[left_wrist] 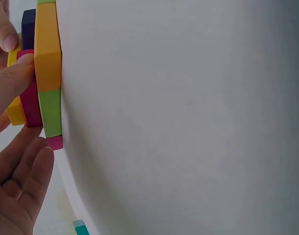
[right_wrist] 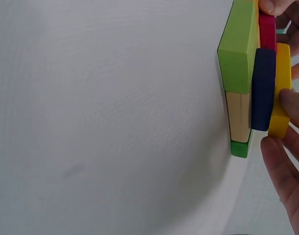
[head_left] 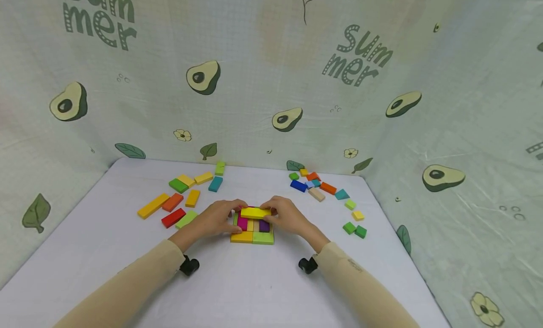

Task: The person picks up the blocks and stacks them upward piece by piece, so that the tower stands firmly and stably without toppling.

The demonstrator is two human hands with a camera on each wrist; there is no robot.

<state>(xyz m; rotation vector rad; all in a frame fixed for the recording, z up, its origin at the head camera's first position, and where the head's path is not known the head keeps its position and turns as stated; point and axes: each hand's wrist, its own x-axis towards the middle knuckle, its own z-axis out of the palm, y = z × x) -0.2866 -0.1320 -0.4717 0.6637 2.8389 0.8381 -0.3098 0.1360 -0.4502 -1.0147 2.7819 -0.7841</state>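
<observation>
**Both hands on a yellow block atop the stack**

The left hand (head_left: 218, 217) and right hand (head_left: 285, 215) meet over a small stack (head_left: 253, 226) of coloured blocks near the middle of the white table (head_left: 254, 290). Between their fingertips lies a yellow block (head_left: 256, 212), flat on top of the stack; each hand pinches one end of it with curled fingers. In the right wrist view the fingers (right_wrist: 292, 100) press on the yellow block's face, with a dark blue block (right_wrist: 263, 88) just under it and a light green block (right_wrist: 236, 46) at the base. In the left wrist view a fingertip (left_wrist: 17, 73) touches a magenta block (left_wrist: 29, 105), beside an orange block (left_wrist: 47, 46) that lies on the table.

Beyond the left hand's fingers, loose long blocks (head_left: 178, 196) are scattered well apart from the stack. Beyond and to the outer side of the right hand's fingers lie smaller blocks (head_left: 326, 191).
</observation>
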